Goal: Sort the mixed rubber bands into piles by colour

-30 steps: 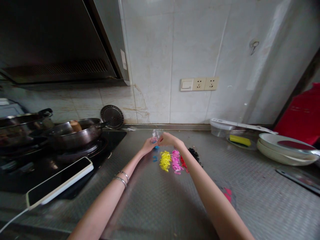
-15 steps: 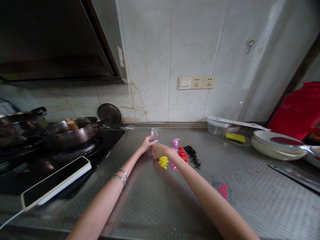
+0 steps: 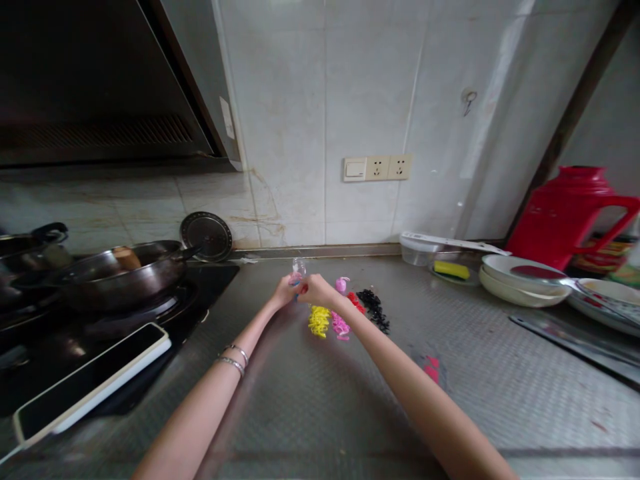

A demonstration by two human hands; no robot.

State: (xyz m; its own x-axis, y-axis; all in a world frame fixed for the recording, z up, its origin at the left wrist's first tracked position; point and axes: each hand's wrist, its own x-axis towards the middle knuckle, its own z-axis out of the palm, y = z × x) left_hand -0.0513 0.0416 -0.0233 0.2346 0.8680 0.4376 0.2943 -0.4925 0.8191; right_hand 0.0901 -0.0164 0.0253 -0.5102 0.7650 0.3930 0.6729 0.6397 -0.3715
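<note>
My left hand [image 3: 285, 291] is closed around a small clear plastic bottle [image 3: 299, 267], whose upper part shows above the fingers. My right hand [image 3: 317, 291] meets it there with fingers pinched together; what they hold, if anything, is too small to make out. A bit of blue shows between the hands. Just right of them lie loose piles of small rubber-band-like pieces: yellow [image 3: 319, 321], pink [image 3: 341, 325], red [image 3: 355, 302] and black [image 3: 373, 310]. A small round pink object [image 3: 341, 285] sits behind the pink pile.
A phone [image 3: 93, 380] rests at the stove's edge on the left, near a pan [image 3: 145, 273]. To the right are a plastic bag with red bits [image 3: 431, 368], a yellow sponge [image 3: 451, 270], stacked bowls [image 3: 520, 287], a knife [image 3: 565, 347] and a red thermos [image 3: 563, 217].
The view has turned slightly right, so the scene sits further left. My right hand has risen slightly beside the bottle, uncovering more of the pink pile. My left hand keeps hold of the bottle.
</note>
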